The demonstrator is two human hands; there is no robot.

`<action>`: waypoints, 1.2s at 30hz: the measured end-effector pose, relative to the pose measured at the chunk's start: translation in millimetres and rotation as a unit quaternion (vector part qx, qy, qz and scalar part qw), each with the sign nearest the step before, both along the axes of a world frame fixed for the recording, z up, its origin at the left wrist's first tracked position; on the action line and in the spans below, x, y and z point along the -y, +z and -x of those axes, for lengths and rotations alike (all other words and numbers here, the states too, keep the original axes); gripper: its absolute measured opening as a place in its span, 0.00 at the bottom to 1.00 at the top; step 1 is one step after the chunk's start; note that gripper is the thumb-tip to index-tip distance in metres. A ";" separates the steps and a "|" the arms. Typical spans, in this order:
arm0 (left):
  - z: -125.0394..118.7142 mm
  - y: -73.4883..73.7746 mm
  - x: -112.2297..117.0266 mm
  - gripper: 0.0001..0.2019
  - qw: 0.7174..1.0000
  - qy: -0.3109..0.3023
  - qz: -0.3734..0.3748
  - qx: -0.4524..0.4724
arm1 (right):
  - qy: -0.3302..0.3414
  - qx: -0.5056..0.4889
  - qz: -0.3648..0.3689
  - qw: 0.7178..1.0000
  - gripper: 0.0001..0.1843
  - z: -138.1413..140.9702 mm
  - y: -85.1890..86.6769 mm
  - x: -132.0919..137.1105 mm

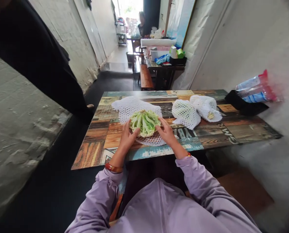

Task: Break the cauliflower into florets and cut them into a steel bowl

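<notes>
resting stem-up at frame centre on white foam netting (125,108), the cauliflower (145,123) is grasped at opposite edges by the fingers of left hand (128,136) and right hand (166,132). judged firm, moderately weighty; florets (146,133) likely crumble, so cup both sides.

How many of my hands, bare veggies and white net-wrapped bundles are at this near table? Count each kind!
Hands: 2 (left hand, right hand)
Bare veggie: 1
White net-wrapped bundles: 2 (nearer bundle, farther-right bundle)
Total: 5
</notes>
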State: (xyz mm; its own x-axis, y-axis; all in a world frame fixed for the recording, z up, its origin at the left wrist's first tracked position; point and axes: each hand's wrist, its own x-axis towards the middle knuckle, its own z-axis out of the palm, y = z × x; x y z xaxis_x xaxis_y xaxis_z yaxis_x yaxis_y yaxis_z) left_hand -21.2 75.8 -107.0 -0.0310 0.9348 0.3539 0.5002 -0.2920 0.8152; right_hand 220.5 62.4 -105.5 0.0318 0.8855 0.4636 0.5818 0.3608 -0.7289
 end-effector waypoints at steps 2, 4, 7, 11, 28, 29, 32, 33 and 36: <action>-6.2 3.5 -18.9 0.33 1.000 -0.004 0.008 0.022 | -0.019 -0.010 -0.004 1.000 0.27 5.1 -6.4 2.4; -10.1 10.6 -39.4 0.33 0.998 -0.022 0.025 0.052 | -0.033 -0.033 -0.003 0.999 0.27 7.8 -11.2 8.5; -10.7 21.2 -62.7 0.33 0.990 -0.056 0.041 0.124 | -0.032 -0.056 -0.005 0.998 0.24 4.5 -10.7 17.6; -1.1 22.4 -63.6 0.32 0.982 -0.004 0.055 0.179 | -0.040 -0.019 -0.055 0.997 0.20 -3.8 10.5 24.5; 15.0 10.3 -15.4 0.45 0.995 -0.090 -0.016 -0.048 | -0.018 0.154 0.102 0.983 0.26 -38.0 -5.1 -141.6; 16.8 10.8 -15.4 0.44 0.995 -0.084 -0.024 -0.051 | -0.028 0.184 0.097 0.978 0.25 -40.2 -13.4 -137.9; 16.2 16.8 -6.9 0.42 0.992 -0.033 -0.089 -0.078 | -0.058 0.261 0.073 0.961 0.25 -39.4 -26.3 -124.2; 13.3 20.4 -0.1 0.41 0.988 -0.007 -0.120 -0.094 | -0.066 0.274 0.070 0.957 0.24 -38.1 -27.0 -120.9; -2.7 33.4 30.2 0.36 0.966 0.039 -0.198 -0.163 | -0.080 0.292 0.060 0.951 0.22 -35.3 -24.3 -114.4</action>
